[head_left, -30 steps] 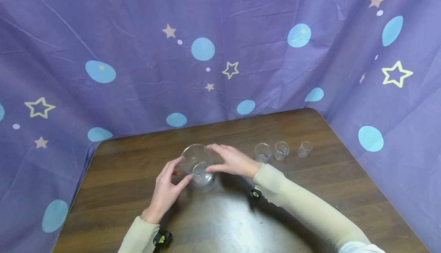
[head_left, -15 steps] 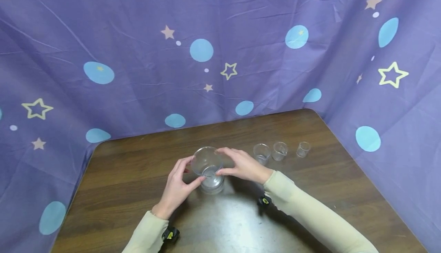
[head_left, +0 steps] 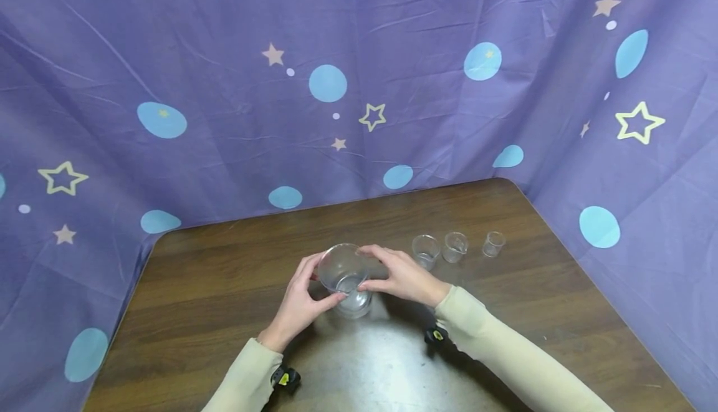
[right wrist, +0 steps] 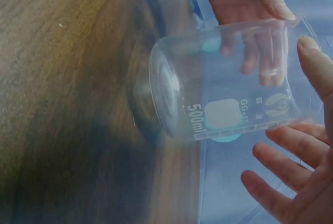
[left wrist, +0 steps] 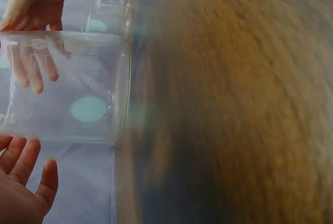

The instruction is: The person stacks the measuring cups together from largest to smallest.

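A large clear glass beaker [head_left: 343,267] is upright near the middle of the table in the head view. White print reading 500ml shows on the beaker [right wrist: 182,86] in the right wrist view. My left hand [head_left: 300,306] grips its left side near the rim, thumb in front and fingers behind. On the opposite side, my right hand [head_left: 405,277] holds the rim between thumb and fingers. The beaker's base is at or just above the wood; I cannot tell whether it touches. Three smaller glass beakers stand to the right, the nearest one [head_left: 426,252] beside my right hand.
Farther right are the middle small beaker [head_left: 455,247] and the smallest beaker [head_left: 493,244], in a rough row. The brown wooden table [head_left: 224,275] ends against a purple curtain [head_left: 235,150] with stars and blue dots at the back and sides.
Both hands have carried the large beaker rightward and slightly toward me, closer to the small beakers; it slowed in the last half second. The small beakers have stayed in place.
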The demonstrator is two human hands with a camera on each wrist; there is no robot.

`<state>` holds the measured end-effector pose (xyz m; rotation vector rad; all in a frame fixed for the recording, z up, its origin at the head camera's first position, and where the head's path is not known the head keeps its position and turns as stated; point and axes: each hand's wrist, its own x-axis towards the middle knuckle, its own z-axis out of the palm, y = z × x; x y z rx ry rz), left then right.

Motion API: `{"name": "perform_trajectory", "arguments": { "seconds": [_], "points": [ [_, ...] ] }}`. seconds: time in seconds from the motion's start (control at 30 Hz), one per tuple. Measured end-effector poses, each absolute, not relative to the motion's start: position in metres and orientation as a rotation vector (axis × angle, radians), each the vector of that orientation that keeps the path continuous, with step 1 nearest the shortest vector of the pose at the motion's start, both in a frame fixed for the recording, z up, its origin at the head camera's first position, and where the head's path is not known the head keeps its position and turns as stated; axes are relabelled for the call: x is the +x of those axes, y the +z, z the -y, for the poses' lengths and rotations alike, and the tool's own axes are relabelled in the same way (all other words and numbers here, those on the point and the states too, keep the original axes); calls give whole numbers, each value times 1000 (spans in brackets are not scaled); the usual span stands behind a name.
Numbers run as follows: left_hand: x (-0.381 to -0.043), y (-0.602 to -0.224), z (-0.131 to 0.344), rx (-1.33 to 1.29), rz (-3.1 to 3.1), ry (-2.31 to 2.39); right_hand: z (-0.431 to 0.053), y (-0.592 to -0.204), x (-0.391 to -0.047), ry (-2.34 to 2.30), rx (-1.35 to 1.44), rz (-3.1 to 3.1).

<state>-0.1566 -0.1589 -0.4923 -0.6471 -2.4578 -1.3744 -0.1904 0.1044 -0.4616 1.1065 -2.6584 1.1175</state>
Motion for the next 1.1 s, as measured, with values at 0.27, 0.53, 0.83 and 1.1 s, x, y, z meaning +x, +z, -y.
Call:
{"name": "perform_trajectory", "arguments": {
  "seconds": [0.27,0.53,0.83,1.1],
  "points": [
    [-160,-495,155,-658,2518,-1448,-111,-465,-185,1128,1102,2667],
    [-158,-498,152,-636,2552,-1517,-114,-470,-182,1112,1110,2661],
    [-150,-497,150,-678,2535,-1593,-118,-471,-173,1098,1109,2673],
    [-143,-500,147,-701,2521,-1633,-121,-471,-164,1110,1119,2662]
  ]
}}
